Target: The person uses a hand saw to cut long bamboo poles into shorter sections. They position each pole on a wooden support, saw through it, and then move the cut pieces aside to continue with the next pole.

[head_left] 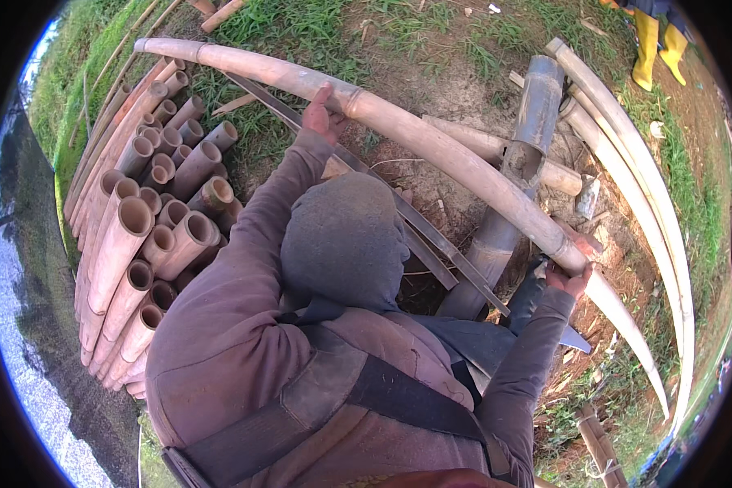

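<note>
A long, pale bamboo pole (451, 134) crosses in front of me from the upper left to the lower right. My left hand (324, 120) is closed round it near a joint, left of its middle. Farther down the right half, my right hand (572, 279) grips the same pole from below, with some fingers on the far side. Beneath the pole lies a thick, grey bamboo log (492, 240) with a cut-out in its upper side. A pale cross piece of bamboo (561, 176) lies against this log. Near my right forearm, a bluish pointed blade (576, 339) sticks out.
At left is a large stack of cut bamboo tubes (134, 215), open ends facing me. Long dark strips (431, 232) lie slanted before me. Several pale poles (626, 154) lie at right. Another person in yellow boots (646, 50) stands at the upper right.
</note>
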The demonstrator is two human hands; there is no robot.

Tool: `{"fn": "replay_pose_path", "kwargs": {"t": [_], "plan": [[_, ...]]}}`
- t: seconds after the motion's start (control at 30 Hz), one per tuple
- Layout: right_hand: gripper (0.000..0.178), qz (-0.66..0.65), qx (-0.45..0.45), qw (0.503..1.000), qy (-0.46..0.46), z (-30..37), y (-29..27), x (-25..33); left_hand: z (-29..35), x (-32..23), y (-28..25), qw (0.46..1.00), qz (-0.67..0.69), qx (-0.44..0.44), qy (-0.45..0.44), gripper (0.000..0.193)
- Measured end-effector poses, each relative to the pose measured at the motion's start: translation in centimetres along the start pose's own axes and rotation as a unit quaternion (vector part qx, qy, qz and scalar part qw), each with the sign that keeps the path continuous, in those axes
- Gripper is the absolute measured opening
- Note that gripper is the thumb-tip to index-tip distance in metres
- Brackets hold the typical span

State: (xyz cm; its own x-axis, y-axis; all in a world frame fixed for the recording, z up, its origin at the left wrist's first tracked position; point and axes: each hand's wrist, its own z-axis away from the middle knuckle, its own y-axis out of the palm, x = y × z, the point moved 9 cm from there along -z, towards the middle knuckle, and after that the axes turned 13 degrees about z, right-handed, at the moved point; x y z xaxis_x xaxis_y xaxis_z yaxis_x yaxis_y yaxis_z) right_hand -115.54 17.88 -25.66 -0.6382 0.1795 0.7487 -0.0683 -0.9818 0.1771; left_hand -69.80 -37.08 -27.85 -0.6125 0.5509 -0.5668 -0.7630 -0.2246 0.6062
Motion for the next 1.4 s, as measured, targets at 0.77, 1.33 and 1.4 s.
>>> {"fn": "replay_pose_path", "kwargs": {"t": [0.77, 1.33, 1.4], "plan": [[0.049, 0.725, 0.223, 0.432, -0.487, 22.3, 10.1, -10.7, 0.5, -5.4, 0.2, 0.764, -0.603, -0.015, 0.229, 0.072], [0.044, 0.633, 0.293, 0.544, -0.467, 21.2, 10.4, -10.3, 3.9, -6.1, -2.9, 0.968, -0.022, -0.156, 0.194, 0.032], [0.048, 0.671, 0.270, 0.468, -0.508, 20.7, 10.6, -10.0, 4.2, -7.5, -2.0, 0.972, 0.020, -0.127, 0.195, 0.032]]}}
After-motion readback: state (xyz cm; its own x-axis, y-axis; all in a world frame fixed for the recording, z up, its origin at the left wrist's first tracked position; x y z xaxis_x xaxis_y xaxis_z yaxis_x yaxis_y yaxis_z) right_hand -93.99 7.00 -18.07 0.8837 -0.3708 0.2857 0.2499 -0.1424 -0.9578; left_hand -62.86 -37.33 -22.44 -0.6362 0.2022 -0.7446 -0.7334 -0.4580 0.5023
